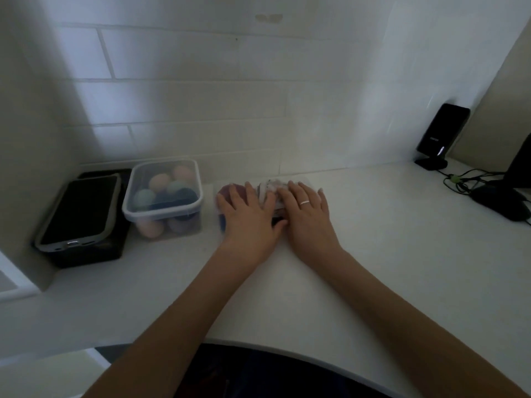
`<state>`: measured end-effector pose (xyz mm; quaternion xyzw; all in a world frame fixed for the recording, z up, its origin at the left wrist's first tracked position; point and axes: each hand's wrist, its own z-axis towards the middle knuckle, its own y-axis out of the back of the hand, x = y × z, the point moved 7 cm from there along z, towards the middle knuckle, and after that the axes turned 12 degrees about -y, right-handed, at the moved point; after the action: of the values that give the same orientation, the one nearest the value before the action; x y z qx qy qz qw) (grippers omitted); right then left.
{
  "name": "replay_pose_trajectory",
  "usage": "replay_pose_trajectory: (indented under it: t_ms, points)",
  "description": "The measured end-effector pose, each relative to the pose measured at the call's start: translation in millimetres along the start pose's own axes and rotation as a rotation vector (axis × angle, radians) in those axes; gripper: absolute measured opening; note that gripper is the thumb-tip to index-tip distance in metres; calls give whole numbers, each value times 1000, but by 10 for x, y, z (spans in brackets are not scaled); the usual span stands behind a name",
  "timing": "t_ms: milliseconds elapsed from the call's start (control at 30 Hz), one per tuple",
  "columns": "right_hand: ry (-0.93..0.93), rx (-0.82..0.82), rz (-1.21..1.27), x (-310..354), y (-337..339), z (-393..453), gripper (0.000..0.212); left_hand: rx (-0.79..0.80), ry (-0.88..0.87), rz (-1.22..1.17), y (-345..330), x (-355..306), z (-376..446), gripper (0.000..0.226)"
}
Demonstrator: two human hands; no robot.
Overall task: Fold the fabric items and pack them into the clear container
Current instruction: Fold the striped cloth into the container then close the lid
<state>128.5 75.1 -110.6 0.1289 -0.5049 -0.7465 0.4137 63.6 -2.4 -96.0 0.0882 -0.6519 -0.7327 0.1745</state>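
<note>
White counter (pixel 373 254): left hand (pixel 250 216) and right hand (pixel 307 208) spread flat atop clear container (pixel 219 222).

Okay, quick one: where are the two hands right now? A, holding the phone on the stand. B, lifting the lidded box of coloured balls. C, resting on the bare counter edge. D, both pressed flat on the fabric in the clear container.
D: the left hand and right hand lie palm-down, side by side, on the fabric in the clear container.

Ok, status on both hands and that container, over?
Left hand and right hand flat, palms down on folded fabric in the clear plastic container. Lidded tub of pastel rolls beside it. Nothing in the way.
</note>
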Motion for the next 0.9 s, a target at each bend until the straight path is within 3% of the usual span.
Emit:
replay_pose_trajectory:
  t_ms: [333,767,900]
  points:
    - [-7,-11,35,374,-380,597,56,-4,23,-36,-118,656,471,63]
    - [85,-70,177,275,-370,779,47,-69,-4,-20,-156,687,571,71]
    - [131,66,273,190,-321,876,46,-64,-2,-29,-177,697,594,78]
